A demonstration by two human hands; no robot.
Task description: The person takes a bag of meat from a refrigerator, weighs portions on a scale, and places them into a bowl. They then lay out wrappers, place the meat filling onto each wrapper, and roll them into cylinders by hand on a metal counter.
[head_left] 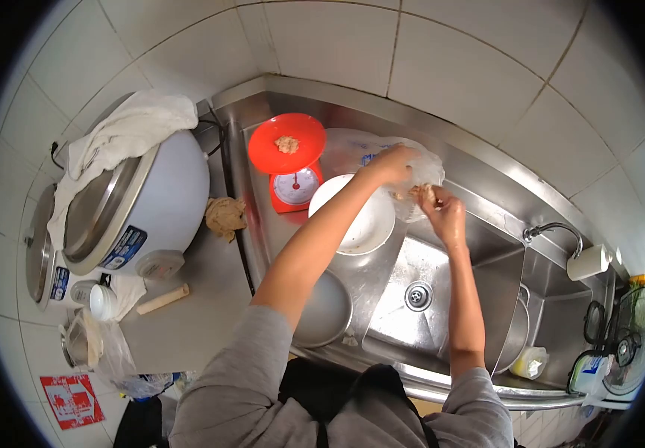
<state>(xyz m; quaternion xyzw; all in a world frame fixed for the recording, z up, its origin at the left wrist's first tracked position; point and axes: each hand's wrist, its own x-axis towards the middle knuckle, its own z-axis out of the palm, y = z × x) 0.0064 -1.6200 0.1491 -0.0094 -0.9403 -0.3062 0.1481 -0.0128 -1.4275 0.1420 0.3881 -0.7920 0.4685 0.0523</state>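
Note:
My left hand [395, 166] is closed at the edge of a clear plastic bag [430, 168] with blue print; its fingertips are partly hidden. Close by, my right hand [445, 216] pinches a pale brown clump of food [425, 196] that looks like shredded meat, beside the bag's lower edge. Under my left forearm stands a white bowl [367, 228], partly covered by the arm. A red kitchen scale [295, 187] with a round dial is to the left, and a small pile of similar shredded food [286, 144] lies on its red pan [266, 153].
Below the bowl sits a grey metal pan [326, 313]. The steel sink [389, 321] with a drain is in front of me, a faucet [561, 230] to its right. Large rice cookers [166, 187], a cloth [124, 127] and a crumpled brown bag [225, 216] are on the left.

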